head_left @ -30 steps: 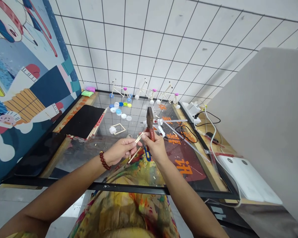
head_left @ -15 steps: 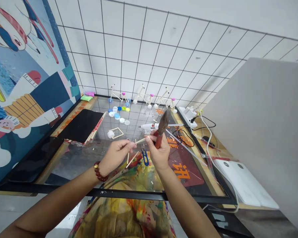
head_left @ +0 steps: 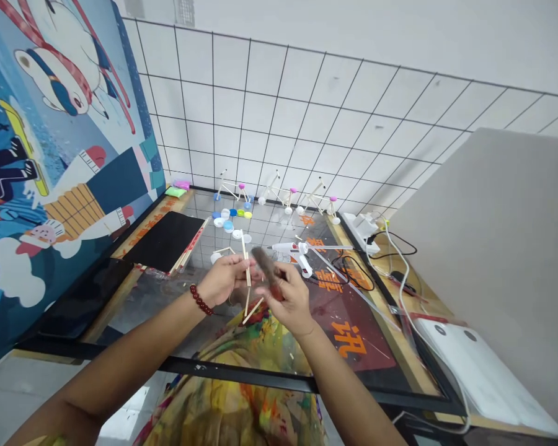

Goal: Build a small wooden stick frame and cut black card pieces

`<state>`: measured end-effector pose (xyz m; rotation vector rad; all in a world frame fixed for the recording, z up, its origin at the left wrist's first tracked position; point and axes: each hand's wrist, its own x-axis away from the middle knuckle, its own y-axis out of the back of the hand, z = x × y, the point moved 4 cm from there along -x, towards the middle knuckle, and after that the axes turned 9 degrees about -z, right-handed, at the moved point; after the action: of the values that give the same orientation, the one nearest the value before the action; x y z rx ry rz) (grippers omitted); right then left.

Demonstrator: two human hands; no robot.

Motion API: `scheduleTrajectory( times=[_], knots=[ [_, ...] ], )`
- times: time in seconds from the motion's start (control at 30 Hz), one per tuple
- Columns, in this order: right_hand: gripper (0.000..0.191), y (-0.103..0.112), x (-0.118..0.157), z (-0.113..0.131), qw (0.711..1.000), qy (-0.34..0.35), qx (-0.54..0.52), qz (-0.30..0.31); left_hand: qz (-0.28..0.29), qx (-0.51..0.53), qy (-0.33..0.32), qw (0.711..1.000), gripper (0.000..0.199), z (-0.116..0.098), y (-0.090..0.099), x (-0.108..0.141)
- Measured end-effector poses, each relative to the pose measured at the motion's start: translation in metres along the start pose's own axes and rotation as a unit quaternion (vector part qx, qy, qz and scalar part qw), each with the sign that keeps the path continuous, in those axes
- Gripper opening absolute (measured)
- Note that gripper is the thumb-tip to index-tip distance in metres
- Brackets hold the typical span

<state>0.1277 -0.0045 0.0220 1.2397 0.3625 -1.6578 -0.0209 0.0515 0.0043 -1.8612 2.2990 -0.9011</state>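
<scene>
Head view: we find a slim, pale wooden stick (head_left: pixel 248 272) above the near middle of the table, standing nearly upright in the picture; whether it is one piece or two laid together, we cannot tell. We judge it very light, stiff along its length, dry rather than slippery, and easily snapped by a sideways bend. Best hold, we think: a light pinch near the middle, ends left free.

Left hand (head_left: pixel 225 282): nearly closed, thumb and fingertips pinching the stick, its upper end sticking out clear. Right hand (head_left: pixel 289 300): curled round a pair of dark metal pliers with reddish-brown handles (head_left: pixel 266 266). The plier head lies just beside the stick and is blurred; we cannot tell whether the jaws are apart or whether they touch the wood.

Below the hands we note two loose pale wooden sticks (head_left: pixel 253 311) on the glossy, black-edged table (head_left: pixel 144 319). Beyond the right hand, a white hot-glue gun (head_left: pixel 286 248) lies on its side. Past the left hand, a loose group of blue, white and yellow plastic bottle caps (head_left: pixel 228 227). Farthest out, near the tiled wall, we count three small stick-built models with pink tops and cap feet (head_left: pixel 275 189).
</scene>
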Motion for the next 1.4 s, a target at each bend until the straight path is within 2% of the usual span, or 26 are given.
scheduleTrajectory(
  times=[0.13, 0.23, 0.3, 0.37, 0.43, 0.5, 0.57, 0.67, 0.8, 0.9, 1.0, 1.17, 1.3, 1.4],
  knots=[
    [0.016, 0.0, -0.003, -0.017, 0.985, -0.163, -0.03, -0.041, 0.072, -0.084, 0.01, 0.994, 0.038, 0.014, -0.004, 0.01],
    [0.016, -0.004, 0.002, -0.032, 0.963, -0.257, -0.078, -0.029, 0.096, -0.099, 0.028, 0.99, 0.044, 0.023, -0.009, 0.016],
    [0.016, -0.006, 0.005, -0.037, 0.951, -0.289, -0.108, -0.012, 0.093, -0.089, 0.036, 0.991, 0.043, 0.025, -0.01, 0.017],
    [0.017, -0.007, 0.007, -0.037, 0.946, -0.297, -0.127, 0.001, 0.069, -0.055, 0.034, 0.996, 0.035, 0.023, -0.009, 0.015],
    [0.025, -0.008, 0.008, -0.036, 0.948, -0.286, -0.138, 0.019, 0.032, -0.01, 0.033, 0.999, 0.023, 0.021, -0.006, 0.011],
    [0.037, -0.009, 0.007, -0.032, 0.956, -0.255, -0.139, 0.041, 0.0, 0.026, 0.037, 0.999, 0.011, 0.019, -0.002, 0.009],
    [0.042, -0.01, 0.006, -0.027, 0.969, -0.205, -0.126, 0.059, -0.018, 0.048, 0.042, 0.998, 0.006, 0.017, 0.0, 0.007],
    [0.034, -0.01, 0.004, -0.019, 0.983, -0.144, -0.093, 0.063, -0.031, 0.062, 0.041, 0.997, 0.004, 0.016, 0.0, 0.008],
    [0.029, -0.011, 0.005, -0.014, 0.988, -0.123, -0.077, 0.045, -0.032, 0.047, 0.011, 0.998, 0.008, 0.015, -0.001, 0.008],
    [0.033, -0.012, 0.006, -0.016, 0.981, -0.154, -0.107, 0.051, -0.015, 0.017, -0.013, 1.0, 0.02, 0.014, 0.0, 0.008],
    [0.027, -0.012, 0.007, -0.022, 0.963, -0.225, -0.142, 0.038, 0.005, -0.019, -0.033, 0.999, 0.035, 0.013, 0.002, 0.007],
    [0.028, -0.011, 0.012, -0.039, 0.92, -0.356, -0.163, -0.018, 0.084, -0.116, 0.014, 0.99, 0.046, 0.025, -0.004, 0.012],
    [0.032, -0.016, 0.018, -0.045, 0.879, -0.433, -0.199, 0.013, 0.106, -0.149, 0.031, 0.983, 0.045, 0.033, -0.008, 0.014],
    [0.032, -0.018, 0.018, -0.043, 0.864, -0.446, -0.229, 0.039, 0.092, -0.139, 0.028, 0.986, 0.041, 0.034, -0.007, 0.013]
  ],
)
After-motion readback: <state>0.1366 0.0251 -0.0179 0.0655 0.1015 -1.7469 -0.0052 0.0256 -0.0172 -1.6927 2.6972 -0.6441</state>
